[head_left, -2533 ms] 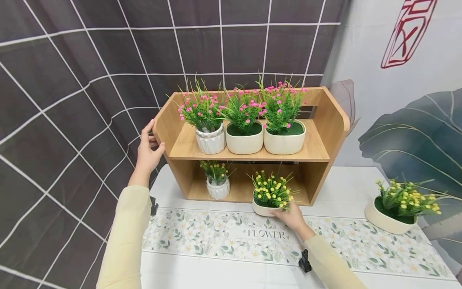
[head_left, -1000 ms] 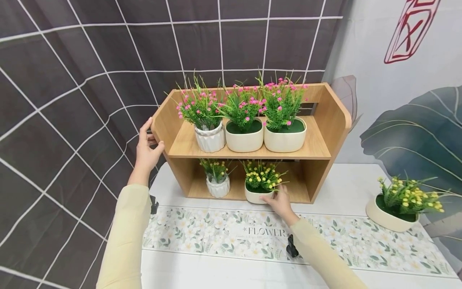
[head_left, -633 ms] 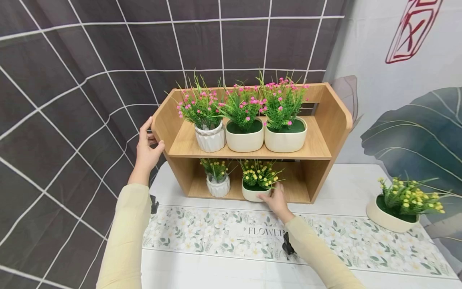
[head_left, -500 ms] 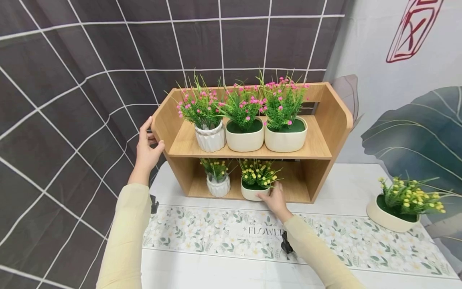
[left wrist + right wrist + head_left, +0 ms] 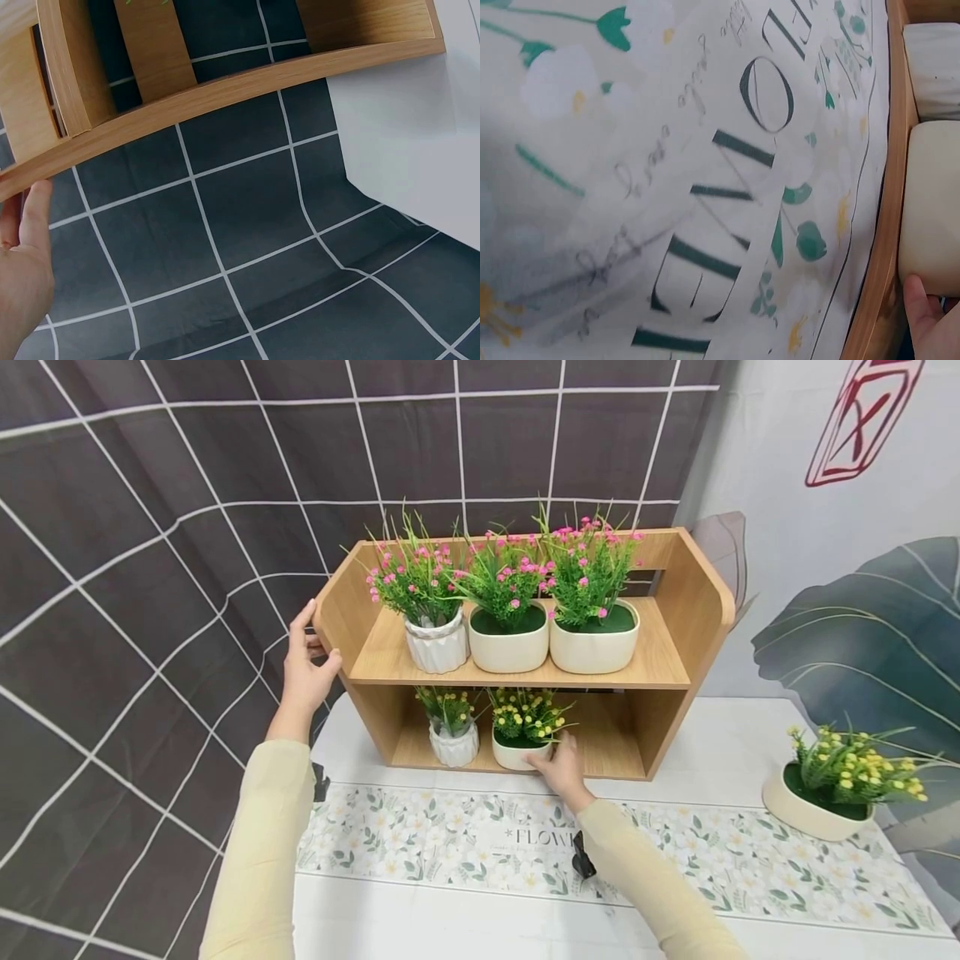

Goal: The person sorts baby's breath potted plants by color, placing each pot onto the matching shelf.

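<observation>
My left hand (image 5: 306, 672) rests against the outer edge of the wooden shelf's left side panel (image 5: 348, 618); in the left wrist view its fingers (image 5: 36, 214) touch that edge. My right hand (image 5: 561, 770) grips the right end of a cream oval flowerpot (image 5: 516, 755) with yellow artificial flowers, thumb on the front. This pot stands upright on the lower shelf board, right of a white fluted pot (image 5: 455, 747) with yellow flowers. In the right wrist view the thumb lies on the cream pot (image 5: 934, 210); my other fingers are mostly hidden.
On the upper board stand a white fluted pot (image 5: 437, 645) and two cream oval pots (image 5: 508, 647), all with pink flowers. Another cream pot (image 5: 813, 810) with yellow flowers stands at the table's right. A floral runner (image 5: 450, 843) crosses the white table. Dark gridded cloth hangs behind.
My right hand has carried the cream pot with yellow flowers from the shelf's front edge back and leftward onto the lower board, closer to the white pot. My left hand has stayed in place.
</observation>
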The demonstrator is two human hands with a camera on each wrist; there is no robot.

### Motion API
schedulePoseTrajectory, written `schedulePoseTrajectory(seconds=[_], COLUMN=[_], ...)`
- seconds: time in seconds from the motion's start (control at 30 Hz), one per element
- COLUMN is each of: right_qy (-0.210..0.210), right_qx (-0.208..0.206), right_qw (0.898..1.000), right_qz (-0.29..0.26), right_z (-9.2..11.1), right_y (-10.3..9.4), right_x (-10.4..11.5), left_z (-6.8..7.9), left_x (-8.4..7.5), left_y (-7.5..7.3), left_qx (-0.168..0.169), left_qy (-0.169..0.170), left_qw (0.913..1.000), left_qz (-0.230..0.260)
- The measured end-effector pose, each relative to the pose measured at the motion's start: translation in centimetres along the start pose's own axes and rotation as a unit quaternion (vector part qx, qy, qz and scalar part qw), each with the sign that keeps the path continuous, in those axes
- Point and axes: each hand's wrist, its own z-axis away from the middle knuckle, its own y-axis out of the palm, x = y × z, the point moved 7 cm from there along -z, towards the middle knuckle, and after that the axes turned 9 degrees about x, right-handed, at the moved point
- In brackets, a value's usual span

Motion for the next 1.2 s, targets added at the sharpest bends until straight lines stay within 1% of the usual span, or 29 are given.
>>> schedulePoseTrajectory(seconds=[0.23,0.47,0.63,0.83,1.0,1.07,1.2], right_qy=[0.008,0.017,0.009,0.010,0.003,0.003,0.007], right_qx=[0.008,0.003,0.009,0.008,0.012,0.012,0.029], right_qw=[1.000,1.000,1.000,1.000,1.000,1.000,1.000], right_qz=[0.006,-0.007,0.004,0.001,0.007,0.010,0.009], right_z=[-0.1,0.0,-0.2,-0.1,-0.3,-0.4,-0.4], right_y=[0.7,0.9,1.1,1.2,1.7,1.7,1.5], right_x=[0.4,0.6,0.6,0.6,0.7,0.8,0.8], left_z=[0.1,0.1,0.2,0.2,0.2,0.1,0.1], left_x=[0.0,-0.1,-0.3,-0.3,-0.3,-0.3,-0.2], left_y=[0.0,0.1,0.0,0.2,-0.1,-0.1,0.0], left_qx=[-0.003,-0.003,-0.013,-0.006,-0.011,-0.008,-0.004], left_qy=[-0.001,0.001,0.003,0.003,0.003,0.003,0.000], left_qw=[1.0000,0.9999,0.9997,0.9998,0.9997,0.9998,0.9999], left_qz=[-0.004,-0.013,-0.019,-0.021,-0.021,-0.019,-0.016])
